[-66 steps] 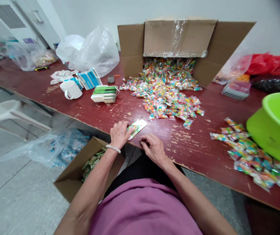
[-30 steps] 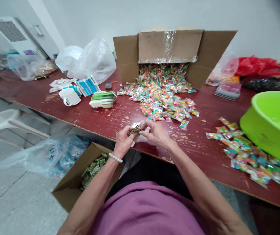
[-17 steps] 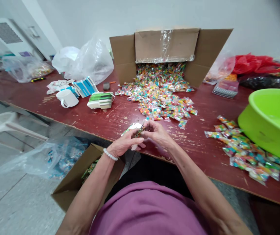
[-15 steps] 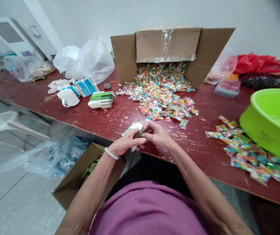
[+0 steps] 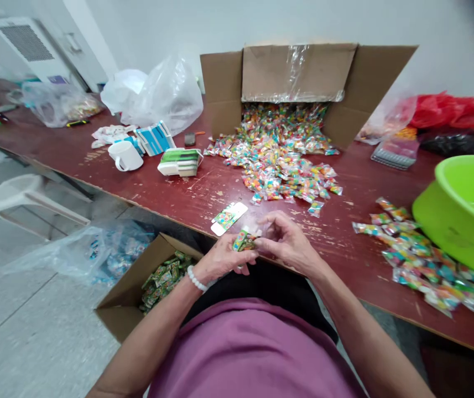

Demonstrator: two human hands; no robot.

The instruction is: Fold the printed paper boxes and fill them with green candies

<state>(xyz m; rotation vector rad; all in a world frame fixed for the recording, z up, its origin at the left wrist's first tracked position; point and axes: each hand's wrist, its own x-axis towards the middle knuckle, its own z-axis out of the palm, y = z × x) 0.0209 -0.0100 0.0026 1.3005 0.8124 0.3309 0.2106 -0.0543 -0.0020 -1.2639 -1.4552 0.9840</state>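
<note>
A small printed box [image 5: 240,240], green with a red and blue mark, is in the left hand [image 5: 223,257], just over the near edge of the red table [image 5: 170,203]. The left hand is partly closed, its fingers and thumb around the box. The right hand [image 5: 288,240] is half curled, with thumb and fingertips at the box's right end; something pale and blurred shows there, and whether the right hand grips it cannot be told. Just beyond the left hand, a flat printed carton [image 5: 229,218] lies on the table near its edge. Farther back, a heap of wrapped candies [image 5: 278,160] spreads out of an open cardboard box [image 5: 298,72], and a smaller group of candy packets [image 5: 427,257] lies to the right, beside a lime-green basin [image 5: 456,221]. To the left of the heap are a stack of green-and-white cartons [image 5: 180,162], a blue-and-white stack [image 5: 155,138] and a white mug [image 5: 125,156], with a clear plastic bag [image 5: 172,97] behind them. Below the table edge, a floor carton [image 5: 123,304] holds many small green packets [image 5: 164,281]. Next to it, a plastic bag of blue packets [image 5: 116,251] rests near a white plastic stool [image 5: 25,196].
</note>
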